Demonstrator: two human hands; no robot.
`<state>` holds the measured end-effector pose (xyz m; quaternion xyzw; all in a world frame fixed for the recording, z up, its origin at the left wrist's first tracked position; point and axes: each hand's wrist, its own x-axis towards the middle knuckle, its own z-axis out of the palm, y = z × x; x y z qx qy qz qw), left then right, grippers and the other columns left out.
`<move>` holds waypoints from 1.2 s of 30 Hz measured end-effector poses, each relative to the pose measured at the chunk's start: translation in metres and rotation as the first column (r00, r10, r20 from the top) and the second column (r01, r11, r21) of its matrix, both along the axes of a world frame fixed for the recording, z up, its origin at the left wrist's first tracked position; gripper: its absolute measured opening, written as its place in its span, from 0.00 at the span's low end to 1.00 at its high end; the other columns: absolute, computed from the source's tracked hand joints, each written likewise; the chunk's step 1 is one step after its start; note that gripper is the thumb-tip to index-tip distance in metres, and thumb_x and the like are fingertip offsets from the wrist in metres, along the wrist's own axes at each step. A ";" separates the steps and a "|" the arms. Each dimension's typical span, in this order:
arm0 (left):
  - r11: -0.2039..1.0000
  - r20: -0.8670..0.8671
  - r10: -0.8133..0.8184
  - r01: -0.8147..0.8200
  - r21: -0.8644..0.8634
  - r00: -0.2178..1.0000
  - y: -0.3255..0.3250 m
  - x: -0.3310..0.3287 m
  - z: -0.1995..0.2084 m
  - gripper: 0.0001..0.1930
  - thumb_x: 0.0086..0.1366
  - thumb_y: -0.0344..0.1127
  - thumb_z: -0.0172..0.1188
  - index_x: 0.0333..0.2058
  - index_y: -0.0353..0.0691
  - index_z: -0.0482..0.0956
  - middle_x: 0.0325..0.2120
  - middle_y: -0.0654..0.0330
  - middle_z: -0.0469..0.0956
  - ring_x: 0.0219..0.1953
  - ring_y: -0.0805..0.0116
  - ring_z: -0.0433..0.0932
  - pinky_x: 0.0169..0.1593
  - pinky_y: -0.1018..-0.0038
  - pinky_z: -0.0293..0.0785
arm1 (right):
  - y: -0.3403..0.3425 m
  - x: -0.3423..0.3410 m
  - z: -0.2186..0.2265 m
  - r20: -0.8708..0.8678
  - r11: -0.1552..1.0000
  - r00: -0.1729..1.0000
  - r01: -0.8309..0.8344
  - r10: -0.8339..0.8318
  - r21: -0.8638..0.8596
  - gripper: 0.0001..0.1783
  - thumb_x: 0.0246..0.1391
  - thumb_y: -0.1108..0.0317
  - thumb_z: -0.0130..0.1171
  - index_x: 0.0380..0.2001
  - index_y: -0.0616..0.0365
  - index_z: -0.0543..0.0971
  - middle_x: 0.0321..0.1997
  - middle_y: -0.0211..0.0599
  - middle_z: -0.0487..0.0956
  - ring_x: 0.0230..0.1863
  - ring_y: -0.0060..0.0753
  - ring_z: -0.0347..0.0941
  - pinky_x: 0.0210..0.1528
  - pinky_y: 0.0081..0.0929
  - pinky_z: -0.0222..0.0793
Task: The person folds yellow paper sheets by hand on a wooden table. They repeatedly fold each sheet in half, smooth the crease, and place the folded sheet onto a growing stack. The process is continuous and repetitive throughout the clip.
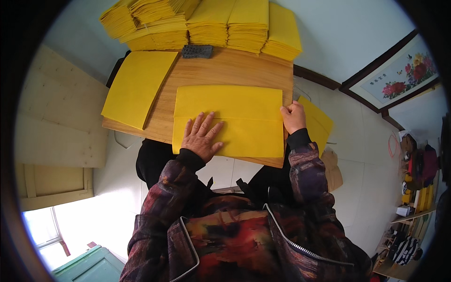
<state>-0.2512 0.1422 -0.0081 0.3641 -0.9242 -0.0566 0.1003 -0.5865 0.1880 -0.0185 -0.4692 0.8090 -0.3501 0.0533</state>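
A wide yellow paper sheet (235, 101) lies on the wooden table in front of me, with a crease or flap edge running across its middle. My left hand (203, 136) rests flat on its lower left part, fingers spread. At the sheet's right edge my right hand (293, 117) is closed, the fingers curled in. Whether it pinches the edge or holds something small is hidden. Just past that hand, another yellow sheet (318, 123) hangs or stands beyond the table's right side.
A flat yellow pile (138, 84) lies on the table's left side. Tall stacks of yellow paper (206, 28) line the back, with a dark grey cloth-like piece (197, 51) before them. The wooden table (244, 68) ends close to my lap. A framed flower picture (399, 73) leans at the right wall.
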 end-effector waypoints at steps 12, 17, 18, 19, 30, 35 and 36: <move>1.000 0.000 -0.016 0.016 0.002 1.000 -0.001 0.001 0.000 0.32 0.63 0.58 0.53 0.64 0.59 0.63 0.70 0.60 0.52 0.71 0.53 0.48 0.70 0.49 0.42 | 0.000 0.006 0.005 0.003 1.000 1.000 0.007 -0.007 0.012 0.15 0.47 0.64 0.66 0.18 0.65 0.77 0.43 0.58 0.79 0.54 0.55 0.73 0.53 0.43 0.69; 0.999 0.006 -0.007 0.007 0.031 1.000 -0.001 0.001 0.001 0.31 0.64 0.58 0.52 0.64 0.60 0.64 0.70 0.61 0.52 0.71 0.53 0.49 0.70 0.48 0.42 | 0.004 0.013 0.021 -0.070 0.998 0.997 -0.014 0.009 -0.061 0.10 0.47 0.68 0.66 0.29 0.62 0.77 0.52 0.56 0.74 0.57 0.57 0.68 0.56 0.43 0.66; 1.000 0.002 -0.009 0.009 0.023 1.000 -0.001 0.001 0.002 0.31 0.64 0.58 0.52 0.64 0.60 0.63 0.69 0.61 0.52 0.71 0.53 0.49 0.70 0.48 0.43 | 0.004 0.017 0.027 -0.114 0.997 0.993 -0.018 0.008 -0.082 0.11 0.47 0.68 0.66 0.32 0.61 0.77 0.54 0.55 0.73 0.57 0.57 0.67 0.57 0.43 0.65; 1.000 -0.002 -0.010 0.010 0.017 1.000 0.000 0.001 0.002 0.31 0.64 0.58 0.52 0.64 0.59 0.63 0.69 0.60 0.52 0.71 0.53 0.49 0.69 0.48 0.43 | 0.002 0.022 0.033 -0.158 0.995 0.987 -0.013 -0.003 -0.101 0.13 0.47 0.69 0.67 0.36 0.60 0.76 0.56 0.54 0.71 0.58 0.57 0.67 0.58 0.43 0.65; 0.999 -0.002 -0.009 0.009 0.044 1.000 0.001 0.000 0.006 0.31 0.63 0.56 0.54 0.64 0.59 0.64 0.69 0.59 0.54 0.70 0.52 0.50 0.69 0.49 0.44 | -0.043 0.094 0.038 -0.205 0.826 0.886 -0.275 0.417 0.492 0.39 0.59 0.40 0.51 0.69 0.42 0.59 0.76 0.36 0.46 0.76 0.52 0.35 0.72 0.61 0.31; 0.999 -0.024 -0.026 0.027 0.035 0.999 0.000 -0.001 0.004 0.32 0.61 0.55 0.56 0.64 0.57 0.64 0.69 0.57 0.54 0.70 0.52 0.50 0.69 0.50 0.44 | -0.037 0.093 0.029 -0.236 0.838 0.887 -0.245 0.396 0.487 0.40 0.58 0.39 0.51 0.70 0.38 0.56 0.77 0.37 0.45 0.76 0.56 0.33 0.72 0.61 0.28; 0.999 -0.005 -0.013 0.013 0.033 1.000 0.000 -0.001 0.005 0.32 0.61 0.55 0.56 0.64 0.57 0.64 0.68 0.57 0.54 0.70 0.52 0.50 0.69 0.50 0.44 | -0.037 0.093 0.028 -0.239 0.848 0.887 -0.254 0.396 0.465 0.40 0.58 0.38 0.51 0.70 0.38 0.56 0.77 0.37 0.44 0.76 0.56 0.33 0.72 0.61 0.28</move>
